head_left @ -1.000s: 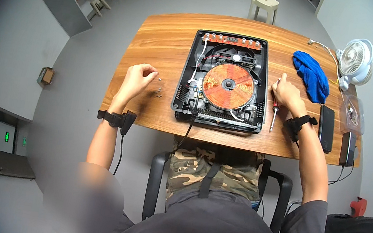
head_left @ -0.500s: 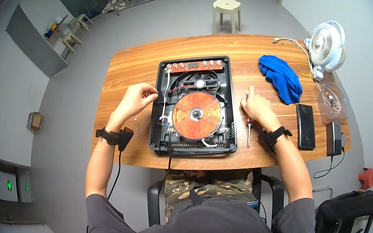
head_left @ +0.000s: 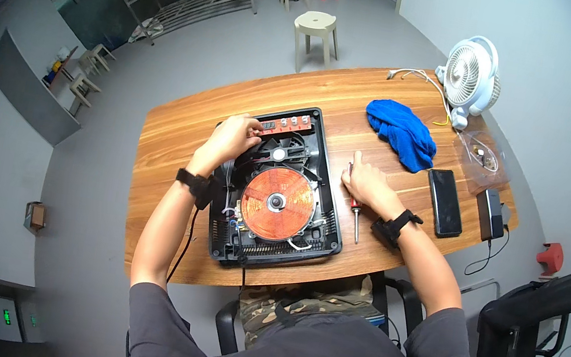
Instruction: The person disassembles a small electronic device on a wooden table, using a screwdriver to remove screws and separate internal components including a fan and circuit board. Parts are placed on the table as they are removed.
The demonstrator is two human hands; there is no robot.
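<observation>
An opened induction cooker (head_left: pixel 334 246) lies on the table before me, its black shell showing a round copper coil (head_left: pixel 276 216), a black cooling fan (head_left: pixel 279 153) and wires. Across its far end runs a reddish circuit board (head_left: pixel 283 124) with silvery round parts. My left hand (head_left: pixel 234 140) reaches over the cooker's far left corner, fingers bent and pressed together at the board; whatever they pinch is hidden. To the cooker's right, my right hand (head_left: pixel 371 186) rests closed round a screwdriver (head_left: pixel 356 212) with a red handle, its metal shaft pointing back toward me.
Right of the cooker lie a crumpled blue cloth (head_left: pixel 403 136), a black phone (head_left: pixel 444 202) and a black power box (head_left: pixel 490 214). Farther back are a clear plastic bag (head_left: pixel 482 165) and a white fan (head_left: pixel 470 77). A black chair (head_left: pixel 540 316) stands at right, a stool (head_left: pixel 317 28) beyond the table.
My left hand has moved from beside the cooker's left edge, away from me, to the circuit board at its far end. The right hand keeps the screwdriver in place; the whole view has shifted slightly.
</observation>
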